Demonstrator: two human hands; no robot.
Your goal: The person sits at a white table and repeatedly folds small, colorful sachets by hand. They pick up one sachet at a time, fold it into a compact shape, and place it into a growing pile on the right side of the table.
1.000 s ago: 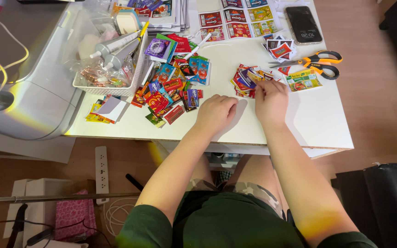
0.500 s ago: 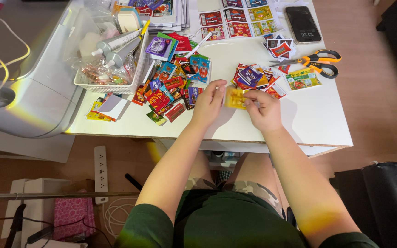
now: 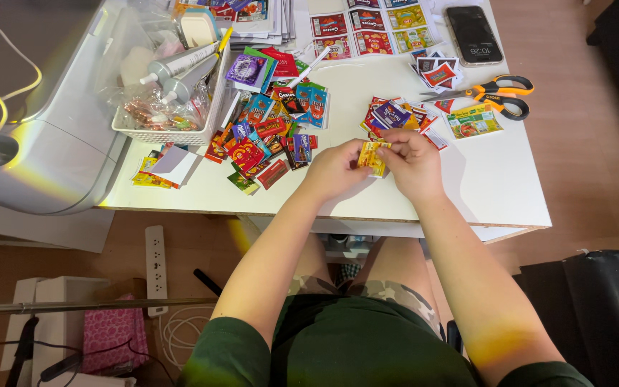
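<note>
Both hands meet over the front of the white table (image 3: 496, 186). My left hand (image 3: 334, 170) and my right hand (image 3: 413, 161) pinch a small yellow and red paper cut-out (image 3: 372, 155) between their fingertips. Just beyond the fingers lies a loose pile of small colourful cut-outs (image 3: 395, 118). A bigger heap of colourful miniature packets (image 3: 270, 132) spreads to the left of my left hand.
Orange-handled scissors (image 3: 492, 95) and a green label (image 3: 473, 122) lie to the right. A black phone (image 3: 473, 34) and printed sheets (image 3: 370, 29) sit at the back. A white basket (image 3: 173, 86) with glue bottles stands left, beside a grey printer (image 3: 30, 122). A power strip (image 3: 155, 269) lies on the floor.
My right hand came back from the pile of cut-outs with the yellow piece. Both hands have closed on it in front of me.
</note>
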